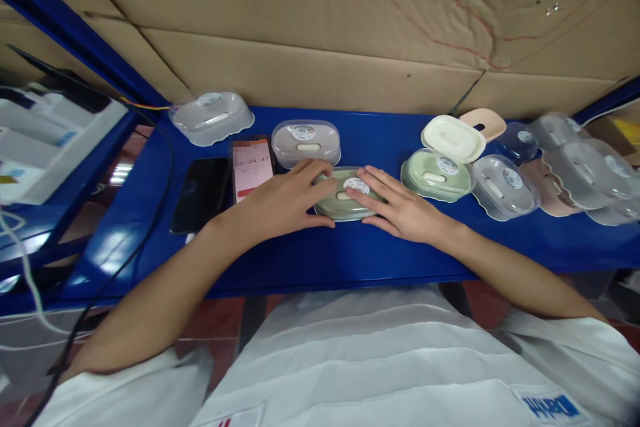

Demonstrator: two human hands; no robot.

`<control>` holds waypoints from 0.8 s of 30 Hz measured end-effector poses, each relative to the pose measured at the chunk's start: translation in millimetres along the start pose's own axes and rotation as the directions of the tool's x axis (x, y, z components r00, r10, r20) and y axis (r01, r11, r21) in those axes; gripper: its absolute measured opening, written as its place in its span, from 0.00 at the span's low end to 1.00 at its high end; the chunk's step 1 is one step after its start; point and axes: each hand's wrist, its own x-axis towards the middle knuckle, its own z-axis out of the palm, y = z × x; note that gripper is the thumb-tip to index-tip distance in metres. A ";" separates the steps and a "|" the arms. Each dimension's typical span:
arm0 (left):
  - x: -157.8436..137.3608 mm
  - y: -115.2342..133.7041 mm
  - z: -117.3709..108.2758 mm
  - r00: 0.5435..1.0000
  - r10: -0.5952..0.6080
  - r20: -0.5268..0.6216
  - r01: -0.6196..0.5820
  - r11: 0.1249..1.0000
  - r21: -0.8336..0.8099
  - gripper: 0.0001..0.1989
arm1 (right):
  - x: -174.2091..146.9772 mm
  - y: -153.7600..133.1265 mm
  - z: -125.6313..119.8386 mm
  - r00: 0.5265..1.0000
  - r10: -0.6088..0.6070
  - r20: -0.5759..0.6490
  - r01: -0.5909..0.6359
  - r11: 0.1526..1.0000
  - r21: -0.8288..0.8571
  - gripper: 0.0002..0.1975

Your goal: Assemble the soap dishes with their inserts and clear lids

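Observation:
A light green soap box (pixel 327 203) with a clear lid and a round sticker sits on the blue table in front of me. My left hand (pixel 293 197) is closed around its left end, with the thumb at the near edge and curled fingers over the far side. From the right, my right hand (pixel 403 207) clasps the other end. Its thumb is at the near edge, one finger lies across the lid by the sticker, and the others reach along the far rim. My hands partly hide both ends of the box.
Behind it stands a clear-lidded box (pixel 305 140), with another (pixel 213 119) farther left. A phone (pixel 253 170) showing a timer and a dark phone (pixel 199 195) lie left. On the right are a green box (pixel 437 173), a cream tray (pixel 453 138) and several clear lids (pixel 590 170).

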 end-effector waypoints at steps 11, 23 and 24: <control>0.8 -1.2 1.1 0.999 0.019 0.032 -0.022 0.993 0.113 0.28 | -0.2 10.1 6.2 0.999 -0.033 -0.041 0.038 0.993 0.110 0.40; 21.4 22.2 27.3 0.952 -0.293 -0.085 0.302 0.946 0.116 0.22 | -15.9 53.9 -84.9 0.720 0.671 -0.180 -0.694 0.683 -0.230 0.24; 22.5 22.4 30.7 0.946 -0.314 -0.083 0.322 0.941 0.107 0.26 | -18.7 58.6 -89.2 0.640 0.747 -0.180 -0.761 0.583 -0.285 0.24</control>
